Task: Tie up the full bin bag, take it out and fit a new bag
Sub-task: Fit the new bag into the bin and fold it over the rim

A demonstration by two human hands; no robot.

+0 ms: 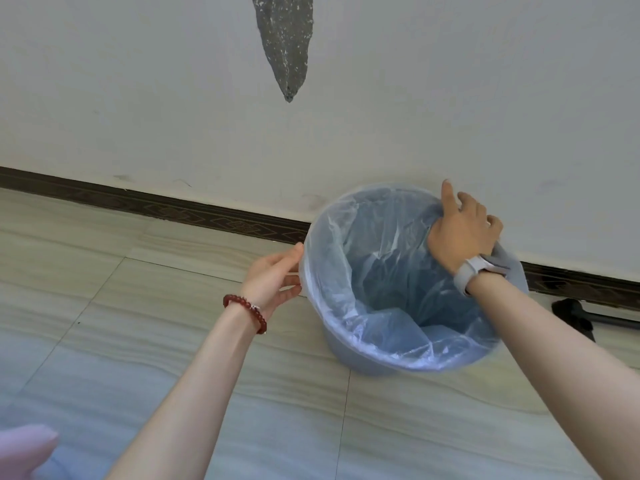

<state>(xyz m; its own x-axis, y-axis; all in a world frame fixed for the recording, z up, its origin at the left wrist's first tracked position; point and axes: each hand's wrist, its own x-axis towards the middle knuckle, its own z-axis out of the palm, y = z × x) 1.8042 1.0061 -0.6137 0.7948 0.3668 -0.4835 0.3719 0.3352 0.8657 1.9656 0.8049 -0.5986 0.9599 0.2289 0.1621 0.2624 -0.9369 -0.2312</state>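
A pale blue round bin (349, 356) stands on the floor by the wall. A clear thin bag (346, 271) lines it, its edge folded over most of the rim; the inside looks empty. My left hand (275, 277), with a red bead bracelet, touches the bag at the bin's left rim, fingers spread. My right hand (462, 230), with a white watch, grips the rim and bag at the far right side, fingers curled over the edge.
The white wall (173, 98) with a dark skirting board (173, 207) runs right behind the bin. A black object with a rod (575, 317) lies on the floor to the right. Tiled floor (138, 341) spreads to the left and front. A pink blur (24, 445) sits at bottom left.
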